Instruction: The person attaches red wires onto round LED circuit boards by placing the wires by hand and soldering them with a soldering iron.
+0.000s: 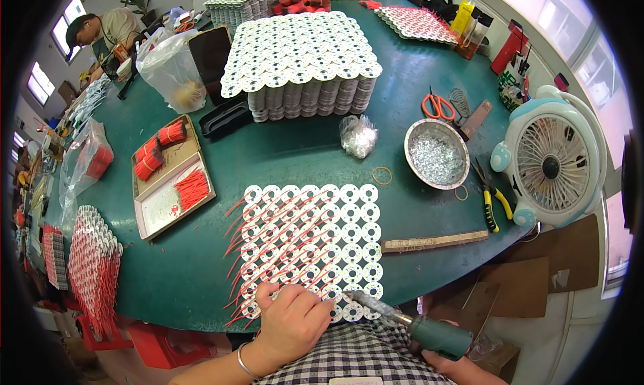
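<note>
A panel of round white LED circuit boards [351, 234] lies flat at the table's near edge. Thin red wires [288, 234] slant across its left and middle columns, some ends hanging past the left side. Over the panel's lower left, my left hand [292, 323] rests with curled fingers; whatever they may grip is hidden. My right hand [439, 362], partly covered by the tool, is closed around a soldering iron [436, 337] with a dark green body. The iron's metal tip reaches the panel's lower right, near the bottom rows; contact cannot be made out.
Behind stands a tall stack of similar panels [302, 46]. An open box [172, 207] at left holds red wire bundles. To the right are a metal bowl [409, 150], red-handled scissors [437, 107], pliers [495, 204], a wooden strip [435, 242] and a fan [550, 167]. Another person [111, 32] sits far left.
</note>
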Available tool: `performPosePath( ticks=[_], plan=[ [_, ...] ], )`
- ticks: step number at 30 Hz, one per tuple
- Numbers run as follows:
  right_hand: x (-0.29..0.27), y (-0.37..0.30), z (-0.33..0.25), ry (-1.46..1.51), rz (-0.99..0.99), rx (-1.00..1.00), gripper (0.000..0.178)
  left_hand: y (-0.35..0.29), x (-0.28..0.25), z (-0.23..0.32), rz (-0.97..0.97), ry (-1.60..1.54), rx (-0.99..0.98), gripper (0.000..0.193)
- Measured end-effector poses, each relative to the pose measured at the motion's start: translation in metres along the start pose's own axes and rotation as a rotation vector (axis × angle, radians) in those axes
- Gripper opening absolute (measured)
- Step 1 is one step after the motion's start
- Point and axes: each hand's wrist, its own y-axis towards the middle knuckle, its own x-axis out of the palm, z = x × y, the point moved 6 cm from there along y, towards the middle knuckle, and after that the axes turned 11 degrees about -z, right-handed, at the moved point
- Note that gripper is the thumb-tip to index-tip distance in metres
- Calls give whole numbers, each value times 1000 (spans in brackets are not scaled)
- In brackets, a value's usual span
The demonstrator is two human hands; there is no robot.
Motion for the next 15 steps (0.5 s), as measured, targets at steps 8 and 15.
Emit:
performPosePath(
  ticks=[8,15],
  plan=[
    [-7,35,0,675,32,239,59,0,2,2,-1,11,-7,12],
    [-16,39,-22,567,31,250,49,0,1,1,4,-29,9,12]
  ],
)
